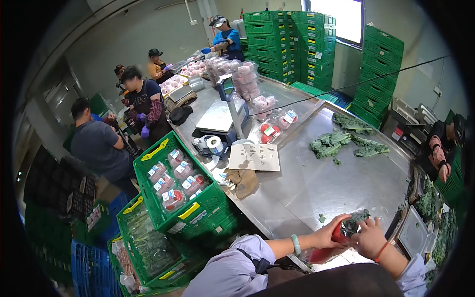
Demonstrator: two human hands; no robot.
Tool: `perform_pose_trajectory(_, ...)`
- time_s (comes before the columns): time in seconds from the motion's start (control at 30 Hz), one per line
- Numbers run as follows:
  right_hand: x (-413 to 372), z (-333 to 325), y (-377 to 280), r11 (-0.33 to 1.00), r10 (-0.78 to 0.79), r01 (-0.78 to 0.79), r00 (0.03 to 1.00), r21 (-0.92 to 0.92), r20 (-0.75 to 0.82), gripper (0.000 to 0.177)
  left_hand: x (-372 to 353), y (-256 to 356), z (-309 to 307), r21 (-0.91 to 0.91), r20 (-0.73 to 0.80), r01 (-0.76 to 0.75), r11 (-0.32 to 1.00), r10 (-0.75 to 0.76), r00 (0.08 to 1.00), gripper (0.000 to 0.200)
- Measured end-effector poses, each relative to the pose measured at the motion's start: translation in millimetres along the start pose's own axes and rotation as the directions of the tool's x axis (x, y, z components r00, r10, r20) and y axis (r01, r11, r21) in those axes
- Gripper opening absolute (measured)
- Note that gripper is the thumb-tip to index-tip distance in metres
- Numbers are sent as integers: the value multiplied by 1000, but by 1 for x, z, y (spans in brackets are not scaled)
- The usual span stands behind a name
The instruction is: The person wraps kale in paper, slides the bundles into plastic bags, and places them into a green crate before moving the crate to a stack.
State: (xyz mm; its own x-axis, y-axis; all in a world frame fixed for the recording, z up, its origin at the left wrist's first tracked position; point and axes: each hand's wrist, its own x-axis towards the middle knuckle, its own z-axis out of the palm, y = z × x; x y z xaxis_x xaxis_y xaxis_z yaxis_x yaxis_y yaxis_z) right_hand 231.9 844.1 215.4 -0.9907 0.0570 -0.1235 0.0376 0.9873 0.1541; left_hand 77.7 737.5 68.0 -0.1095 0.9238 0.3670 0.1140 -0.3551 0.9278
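Observation:
Near the bottom right, my left hand [329, 234], with a pale green bangle on its wrist, is wrapped round a red and clear package [349, 227] with dark green leaves showing at its top. My right hand [370, 238], with a red cord on the wrist, has its fingers closed on the package's other side. Under my hands lies a red and clear sheet or bag [321, 254], partly hidden by them. Farther up the metal table [297, 193] lie loose kale leaves [330, 144].
Left of the table, a green crate [146, 166] holds packed red produce. A scale [217, 119], label roll [214, 144] and cardboard sign [255, 157] stand mid-table. Another scale [413, 232] and more kale [426, 198] are at right. Several co-workers stand around; one person [440, 148] is at far right.

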Motion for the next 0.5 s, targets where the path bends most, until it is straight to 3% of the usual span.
perform_pose_trajectory(0.07, 1, 6, 3, 999, 34, -35, 999, -23, -31, 17, 2, 4, -2, -97, 67, 40, 994, -34, 997, 106)
perform_pose_trajectory(0.13, 7, -2, 21, 964, -31, 45, 998, 261, -55, 11, 4, 10, -1, -48, 48, -2, 999, 4, 999, 105)
perform_pose_trajectory(0.17, 9, -30, 25, 910, 24, 100, 956, 402, -292, 6, 5, 17, -4, -65, 31, 97, 993, -95, 995, 104)
perform_pose_trajectory(0.2, 5, -58, 23, 891, 149, 56, 901, 450, -408, 11, 7, 27, -8, -84, 19, 197, 977, -196, 980, 104)
perform_pose_trajectory(0.27, 6, -107, 14, 972, 162, -35, 813, 230, -560, 16, 12, 39, -12, -70, 10, 171, 983, -171, 985, 99)
perform_pose_trajectory(0.33, 8, -73, 16, 927, 65, 116, 887, 356, -457, 20, 16, 42, -10, -104, 0, 91, 990, -91, 996, 93)
perform_pose_trajectory(0.37, 1, -67, 20, 943, 37, 94, 924, 320, -381, 16, 16, 42, -9, -108, -24, 82, 991, -85, 996, 84)
perform_pose_trajectory(0.4, -8, -82, 31, 814, 266, 56, 849, 578, -456, 13, 18, 47, -9, -108, -19, 77, 991, -80, 997, 84)
perform_pose_trajectory(0.43, -23, -102, 47, 717, 465, 47, 711, 695, -527, 13, 17, 55, -7, -99, -34, 101, 990, -104, 994, 75)
perform_pose_trajectory(0.5, -66, -143, 79, 670, 665, 65, 390, 739, -637, 13, 15, 49, 0, -97, -41, 130, 987, -135, 990, 65)
